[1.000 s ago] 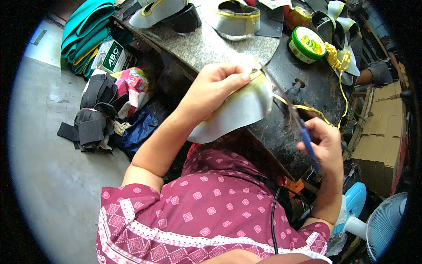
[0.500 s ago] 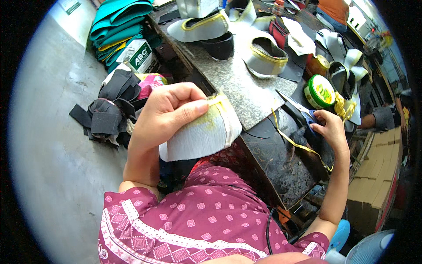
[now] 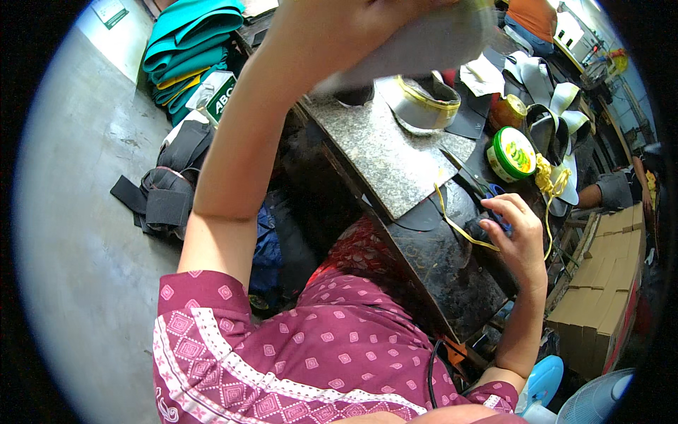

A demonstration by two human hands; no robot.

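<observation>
We are resting our right hand (image 3: 514, 230) on the dark bench, fingers curled loosely over the blue-handled scissors (image 3: 487, 191), just beside the yellow strip (image 3: 459, 226). We are gripping the grey shoe piece (image 3: 424, 42) in our left hand (image 3: 332, 28), fingers closed on its edge. It is now lifted high toward the camera, having been lower, before our chest.

2 hands (image 3: 510, 227), 1 green tin (image 3: 513, 153), 1 scissors (image 3: 472, 178), 1 stone slab (image 3: 385, 157), 1 fan (image 3: 595, 399).

maroon short-sleeved top (image 3: 311, 353), white diamond print
</observation>
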